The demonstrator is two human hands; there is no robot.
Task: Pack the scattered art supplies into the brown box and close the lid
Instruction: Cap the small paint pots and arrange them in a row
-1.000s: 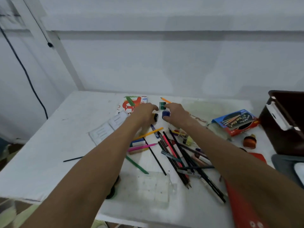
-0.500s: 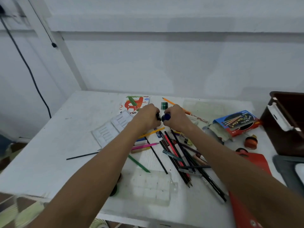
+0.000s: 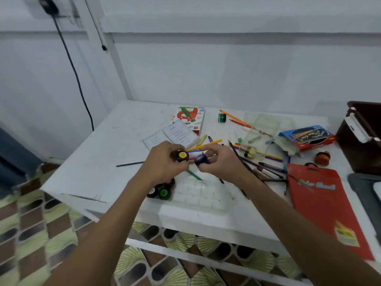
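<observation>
While the left hand [image 3: 162, 162] grips a round yellow-capped pot [image 3: 182, 155], the right hand [image 3: 218, 162] pinches a dark-blue one [image 3: 201, 159].

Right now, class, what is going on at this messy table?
A person is tidying art supplies. The left hand grips a small paint pot with a yellow lid, and the right hand grips a dark blue pot, both raised above the white table. Pencils, a red packet and more pots lie scattered. The brown box stands at the far right.
</observation>
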